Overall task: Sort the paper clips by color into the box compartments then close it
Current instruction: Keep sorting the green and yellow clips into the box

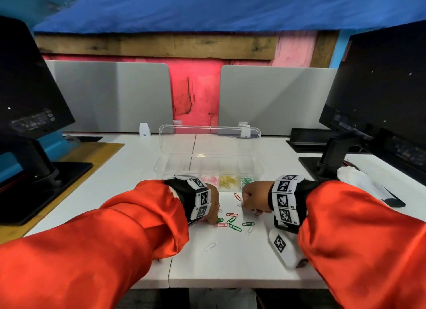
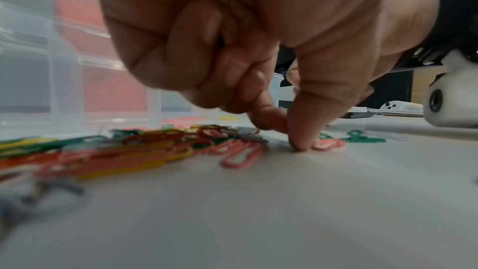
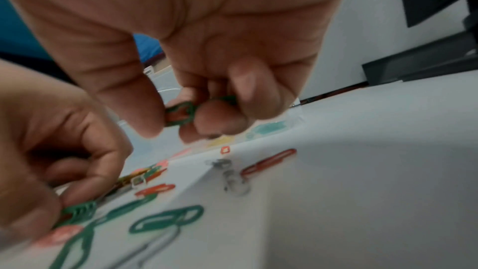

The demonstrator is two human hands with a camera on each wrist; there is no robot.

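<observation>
Head view: both hands work the loose paper clips [image 1: 232, 221] on the worktop [image 1: 230, 262], just before the open box [image 1: 207, 168]. Left wrist: left hand [image 2: 232, 48] pinches at a pink clip [image 2: 327, 144] to lift it. Right wrist: right hand [image 3: 207, 58] grips collected green clips [image 3: 181, 114], likely for one drop.

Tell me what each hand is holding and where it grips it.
Right hand pinches green paper clips by their far ends, rounded ends protruding. Left hand presses its fingertip on the table beside a pink clip, lifting nothing visibly.
</observation>
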